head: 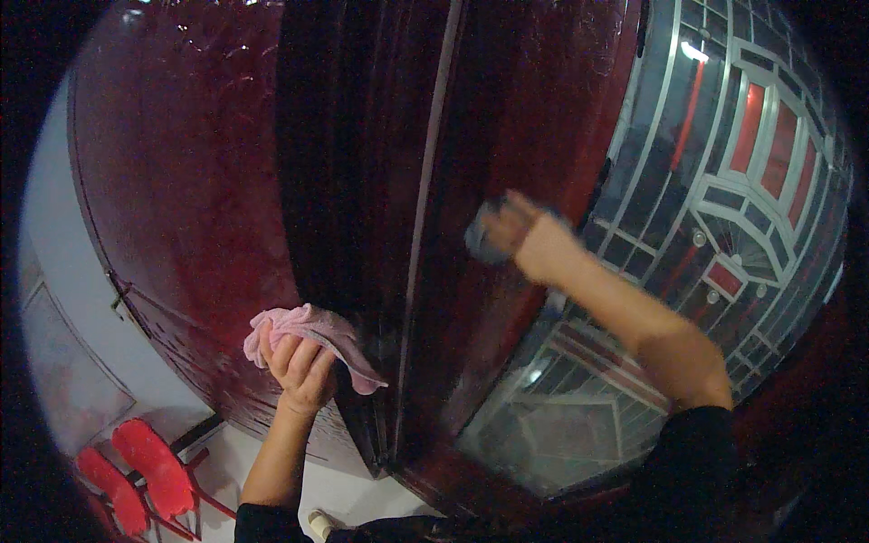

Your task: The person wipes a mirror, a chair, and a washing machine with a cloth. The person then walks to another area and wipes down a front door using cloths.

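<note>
My left hand (299,370) grips a bunched pink cloth (302,322), one corner hanging down to the right. It is in front of the lower edge of a glossy dark red panel (183,170); whether the cloth touches it I cannot tell. My right hand (529,234) is blurred and holds a blue-grey cloth or pad (483,241) at the dark red frame (543,122) right of centre. Between the hands runs a dark band with a narrow pale upright strip (434,122).
Right of the frame, a glass pane (563,434) shows pale lattice and red panels, seen through or reflected. Red chairs (153,468) stand at lower left by a pale wall (58,203). A foot in a light slipper (320,524) rests on the pale floor (353,489).
</note>
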### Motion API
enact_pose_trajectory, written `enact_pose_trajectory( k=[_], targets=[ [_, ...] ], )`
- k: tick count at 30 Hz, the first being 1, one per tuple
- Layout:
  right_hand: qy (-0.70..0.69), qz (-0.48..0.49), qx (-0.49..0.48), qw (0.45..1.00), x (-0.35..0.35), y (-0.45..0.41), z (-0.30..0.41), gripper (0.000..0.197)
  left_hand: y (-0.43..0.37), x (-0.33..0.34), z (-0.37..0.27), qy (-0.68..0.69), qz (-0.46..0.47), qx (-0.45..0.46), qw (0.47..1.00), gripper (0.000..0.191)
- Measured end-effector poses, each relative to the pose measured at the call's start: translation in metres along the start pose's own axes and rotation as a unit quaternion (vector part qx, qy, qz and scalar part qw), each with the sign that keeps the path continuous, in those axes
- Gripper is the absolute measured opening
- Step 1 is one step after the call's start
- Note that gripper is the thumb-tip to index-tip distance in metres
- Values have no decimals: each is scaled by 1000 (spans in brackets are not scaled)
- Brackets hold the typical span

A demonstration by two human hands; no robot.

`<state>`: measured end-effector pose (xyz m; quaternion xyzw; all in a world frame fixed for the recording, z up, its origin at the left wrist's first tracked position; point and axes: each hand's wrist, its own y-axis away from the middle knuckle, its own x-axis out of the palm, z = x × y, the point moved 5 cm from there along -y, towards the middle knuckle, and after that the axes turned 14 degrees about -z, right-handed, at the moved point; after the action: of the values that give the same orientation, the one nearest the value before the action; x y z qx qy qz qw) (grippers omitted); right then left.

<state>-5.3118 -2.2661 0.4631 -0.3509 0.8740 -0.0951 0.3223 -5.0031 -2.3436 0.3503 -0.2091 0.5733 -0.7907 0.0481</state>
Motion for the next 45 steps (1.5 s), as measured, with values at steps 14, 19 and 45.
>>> enact_pose_trajectory(
  k=[14, 19, 45],
  targets=[
    [195, -98, 125, 968, -86, -44, -79, 30, -1, -2, 1, -11, -10, -26, 1000, 22],
    [139, -75, 4, 987, -77, -15, -9, 18, -3, -5, 6, 29, 4, -51, 998, 19],
    [33, -290, 505, 812, -142, -174, -90, 23, -5, -10, 13, 143, 51, -11, 988, 23]
  ],
)
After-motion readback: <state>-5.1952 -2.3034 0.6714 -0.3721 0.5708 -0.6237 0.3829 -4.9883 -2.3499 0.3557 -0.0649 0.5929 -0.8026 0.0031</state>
